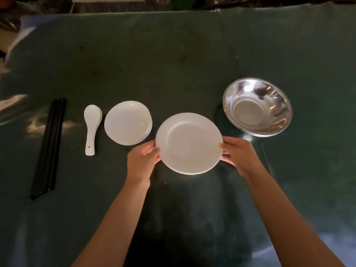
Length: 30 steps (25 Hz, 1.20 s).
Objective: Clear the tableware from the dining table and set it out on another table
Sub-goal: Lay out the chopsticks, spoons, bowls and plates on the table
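A white plate [188, 143] is at the middle of the dark green table [173, 64], gripped on both sides. My left hand [141, 160] holds its left rim with the thumb on top. My right hand [240, 154] holds its right rim the same way. Whether the plate rests on the table or hangs just above it, I cannot tell. Left of the plate stands a white bowl [128, 123], and left of that lies a white ceramic spoon [91, 127], handle toward me. Black chopsticks [49, 149] lie at the far left. A shiny steel bowl [257, 106] sits at the right.
The table's far edge runs along the top of the view, with dark clutter and a green object [182, 2] behind it. A fold or seam in the cover [265, 155] runs down beside my right forearm. Patches of light lie on the left side.
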Each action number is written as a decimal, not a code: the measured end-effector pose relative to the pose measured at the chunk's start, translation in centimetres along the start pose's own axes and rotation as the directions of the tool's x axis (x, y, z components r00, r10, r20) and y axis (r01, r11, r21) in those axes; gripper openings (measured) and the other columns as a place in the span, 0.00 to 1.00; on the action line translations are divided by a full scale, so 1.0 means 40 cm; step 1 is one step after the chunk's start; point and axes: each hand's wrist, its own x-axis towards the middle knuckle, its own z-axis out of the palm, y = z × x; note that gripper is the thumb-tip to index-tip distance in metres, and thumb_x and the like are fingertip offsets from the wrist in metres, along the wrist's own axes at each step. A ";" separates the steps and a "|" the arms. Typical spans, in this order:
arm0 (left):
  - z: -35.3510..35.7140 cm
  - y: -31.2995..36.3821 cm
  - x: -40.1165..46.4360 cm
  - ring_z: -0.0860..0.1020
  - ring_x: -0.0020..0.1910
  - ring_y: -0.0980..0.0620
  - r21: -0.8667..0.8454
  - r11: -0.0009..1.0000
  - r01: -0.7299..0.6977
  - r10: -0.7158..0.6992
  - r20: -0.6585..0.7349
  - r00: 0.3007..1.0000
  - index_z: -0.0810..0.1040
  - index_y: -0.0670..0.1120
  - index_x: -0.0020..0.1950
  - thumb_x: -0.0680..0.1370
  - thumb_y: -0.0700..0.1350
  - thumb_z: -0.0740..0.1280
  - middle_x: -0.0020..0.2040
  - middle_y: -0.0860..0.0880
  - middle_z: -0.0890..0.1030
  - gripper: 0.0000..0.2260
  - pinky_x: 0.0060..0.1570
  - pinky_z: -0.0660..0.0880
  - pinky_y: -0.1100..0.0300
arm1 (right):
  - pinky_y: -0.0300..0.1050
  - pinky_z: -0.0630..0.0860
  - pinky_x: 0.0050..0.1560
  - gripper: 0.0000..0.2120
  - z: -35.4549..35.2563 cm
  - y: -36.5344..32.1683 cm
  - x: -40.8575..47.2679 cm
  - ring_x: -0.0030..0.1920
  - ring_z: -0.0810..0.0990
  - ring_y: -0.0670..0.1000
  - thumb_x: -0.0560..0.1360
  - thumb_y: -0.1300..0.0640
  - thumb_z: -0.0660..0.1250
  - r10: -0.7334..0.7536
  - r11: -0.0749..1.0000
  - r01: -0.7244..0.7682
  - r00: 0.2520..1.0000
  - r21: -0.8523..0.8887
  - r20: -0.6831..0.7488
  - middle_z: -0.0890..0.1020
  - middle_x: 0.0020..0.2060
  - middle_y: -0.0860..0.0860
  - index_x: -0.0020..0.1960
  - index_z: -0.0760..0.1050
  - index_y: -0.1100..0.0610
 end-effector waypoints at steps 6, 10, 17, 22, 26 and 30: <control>0.016 -0.021 0.019 0.82 0.46 0.54 -0.020 0.998 0.060 -0.062 -0.131 0.989 0.80 0.57 0.35 0.73 0.41 0.69 0.39 0.57 0.84 0.11 0.45 0.79 0.60 | 0.34 0.79 0.32 0.09 0.005 0.013 0.023 0.34 0.84 0.44 0.73 0.67 0.64 0.014 0.996 -0.007 0.996 0.087 -0.083 0.85 0.33 0.47 0.44 0.81 0.56; 0.020 -0.062 -0.034 0.84 0.41 0.55 -0.041 0.987 0.153 -0.156 -0.097 0.983 0.80 0.52 0.42 0.72 0.40 0.70 0.38 0.52 0.85 0.06 0.36 0.80 0.65 | 0.36 0.80 0.33 0.03 0.028 0.090 -0.036 0.33 0.84 0.48 0.72 0.64 0.69 0.114 0.990 -0.101 0.985 0.098 -0.129 0.85 0.28 0.51 0.41 0.80 0.58; 0.046 -0.038 0.011 0.84 0.41 0.55 -0.057 0.993 0.099 -0.107 -0.161 0.981 0.81 0.53 0.40 0.72 0.38 0.70 0.40 0.53 0.85 0.09 0.39 0.80 0.65 | 0.36 0.81 0.37 0.06 0.075 0.076 -0.007 0.36 0.85 0.50 0.72 0.66 0.67 0.093 0.986 -0.068 0.983 0.155 -0.159 0.86 0.33 0.53 0.40 0.81 0.58; 0.078 0.009 0.075 0.83 0.43 0.52 -0.049 0.997 0.060 -0.067 -0.148 0.987 0.81 0.52 0.41 0.73 0.40 0.69 0.42 0.52 0.84 0.07 0.44 0.81 0.61 | 0.39 0.82 0.41 0.06 0.082 0.022 0.070 0.38 0.85 0.51 0.73 0.65 0.67 0.056 0.985 -0.028 0.985 0.169 -0.164 0.85 0.37 0.56 0.48 0.80 0.64; 0.068 -0.023 0.022 0.82 0.45 0.58 0.090 0.994 0.061 -0.052 -0.100 0.994 0.80 0.50 0.54 0.74 0.46 0.69 0.46 0.54 0.84 0.09 0.49 0.80 0.60 | 0.34 0.80 0.40 0.10 0.073 0.035 0.043 0.37 0.85 0.46 0.71 0.60 0.69 -0.011 1.000 0.016 0.977 0.022 -0.211 0.85 0.37 0.51 0.52 0.80 0.61; 0.059 -0.058 -0.028 0.81 0.49 0.53 0.718 0.327 -0.614 0.691 0.261 0.674 0.81 0.45 0.54 0.71 0.44 0.72 0.50 0.49 0.83 0.13 0.50 0.78 0.61 | 0.42 0.78 0.49 0.14 0.068 0.082 -0.008 0.51 0.81 0.50 0.69 0.60 0.72 -0.835 0.242 0.471 0.546 -0.848 0.065 0.84 0.50 0.51 0.54 0.80 0.55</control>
